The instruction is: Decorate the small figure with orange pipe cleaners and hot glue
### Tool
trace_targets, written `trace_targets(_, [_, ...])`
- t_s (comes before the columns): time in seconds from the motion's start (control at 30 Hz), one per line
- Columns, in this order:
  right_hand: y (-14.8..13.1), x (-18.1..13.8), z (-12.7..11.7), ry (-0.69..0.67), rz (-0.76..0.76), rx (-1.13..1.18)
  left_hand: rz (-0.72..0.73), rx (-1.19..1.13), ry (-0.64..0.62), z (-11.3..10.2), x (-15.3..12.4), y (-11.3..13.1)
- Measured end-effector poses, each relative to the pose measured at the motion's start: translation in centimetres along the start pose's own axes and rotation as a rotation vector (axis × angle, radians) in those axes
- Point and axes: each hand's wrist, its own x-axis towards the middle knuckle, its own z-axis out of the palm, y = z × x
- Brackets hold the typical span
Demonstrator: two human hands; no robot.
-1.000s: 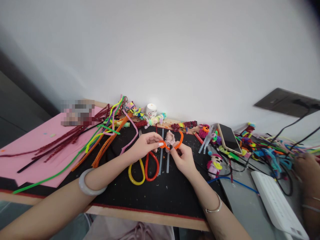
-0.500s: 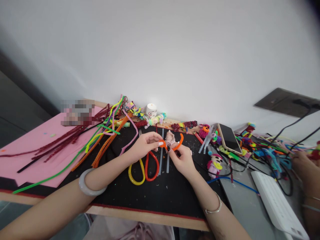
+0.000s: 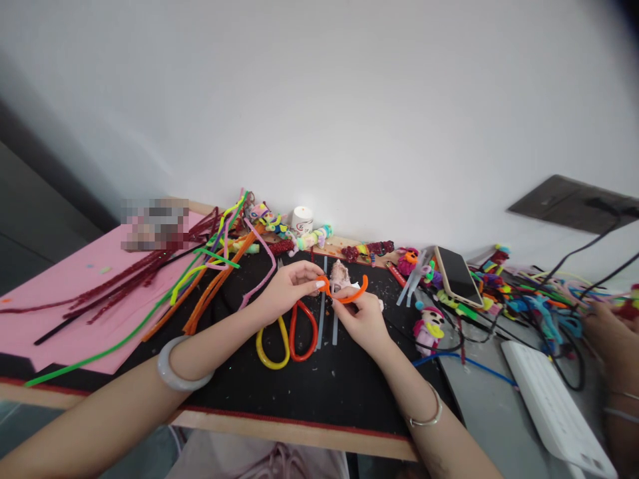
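My left hand (image 3: 288, 287) pinches one end of a short orange pipe cleaner (image 3: 349, 293), and my right hand (image 3: 360, 318) grips it from below near its middle. The free end curls up to the right. Just behind it a small pale pink figure (image 3: 340, 275) stands on the black mat (image 3: 319, 386). Scissors with one yellow and one red handle loop (image 3: 287, 334) lie under my hands, beside two pale strips (image 3: 322, 319).
A bundle of coloured pipe cleaners (image 3: 210, 279) and a pink sheet (image 3: 64, 293) lie to the left. A white tape roll (image 3: 302, 218) stands by the wall. A phone (image 3: 455, 274), a small doll (image 3: 428, 327), cables and a white keyboard (image 3: 554, 406) lie right, where another person's hand (image 3: 612, 339) works.
The orange pipe cleaner's free right end has dropped lower and flattened out as my right hand turned it. The other person's hand at the right edge has shifted slightly.
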Motion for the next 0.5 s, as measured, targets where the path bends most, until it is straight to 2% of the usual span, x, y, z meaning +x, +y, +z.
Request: trace_targets(0.5, [-0.02,-0.04,0.08,-0.013,-0.068,-0.008,0.029,0.023,0.000,0.15,-0.11,-0.03])
